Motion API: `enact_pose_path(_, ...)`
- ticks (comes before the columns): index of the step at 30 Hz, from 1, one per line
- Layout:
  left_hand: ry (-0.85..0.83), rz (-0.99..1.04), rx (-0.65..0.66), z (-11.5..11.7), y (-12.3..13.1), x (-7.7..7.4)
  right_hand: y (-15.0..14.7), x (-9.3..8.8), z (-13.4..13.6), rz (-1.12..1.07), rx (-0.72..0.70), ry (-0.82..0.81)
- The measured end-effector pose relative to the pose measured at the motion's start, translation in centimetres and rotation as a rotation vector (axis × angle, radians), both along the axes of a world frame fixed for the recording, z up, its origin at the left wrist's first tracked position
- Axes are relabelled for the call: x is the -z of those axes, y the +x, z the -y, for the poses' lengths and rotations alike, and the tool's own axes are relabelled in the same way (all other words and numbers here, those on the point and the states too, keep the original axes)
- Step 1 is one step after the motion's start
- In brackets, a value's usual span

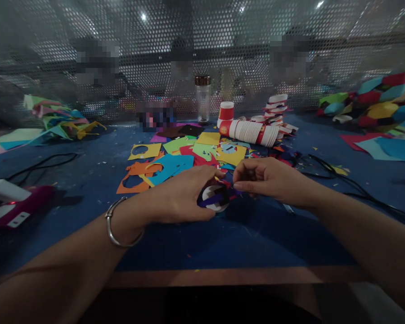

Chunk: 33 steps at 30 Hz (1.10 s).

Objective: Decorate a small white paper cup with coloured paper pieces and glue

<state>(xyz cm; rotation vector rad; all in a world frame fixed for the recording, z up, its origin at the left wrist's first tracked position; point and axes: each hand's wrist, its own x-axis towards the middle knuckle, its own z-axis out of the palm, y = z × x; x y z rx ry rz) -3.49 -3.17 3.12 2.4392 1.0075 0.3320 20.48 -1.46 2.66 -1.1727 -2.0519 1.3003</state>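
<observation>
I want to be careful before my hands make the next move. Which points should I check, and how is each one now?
1. Left hand has hold of the round white-and-dark piece: ok.
2. Right hand has a grip on something: cannot tell; its fingertips are close beside the piece.
3. Coloured paper in a tidy pile: not ok; sheets and cut-outs lie spread out.
4. Bottle standing upright: ok.
5. All paper cups upright: not ok; a long stack lies on its side.

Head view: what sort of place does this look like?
Probably a craft workroom or classroom: cut coloured paper lies on the blue table, nested paper cups lie near it, and a perforated screen stands behind.
</observation>
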Motion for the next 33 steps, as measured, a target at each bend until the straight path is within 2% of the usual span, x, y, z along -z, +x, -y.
enact_pose_path(6,0.068,0.074,0.001,0.22,0.14,0.15,-0.07,0.19,0.05,0.009,-0.005,-0.008)
enact_pose_path(14,0.072,0.09,0.059,0.25,0.04,-0.31,-0.24,0.45,0.27,0.016,0.008,0.019)
enact_pose_path(23,0.117,0.133,0.047,0.34,-0.23,-0.19,-0.12,0.11,0.63,0.022,0.023,0.059)
enact_pose_path(33,0.17,0.093,0.026,0.05,-0.62,-0.15,0.23,-0.42,0.64,0.017,0.063,0.09)
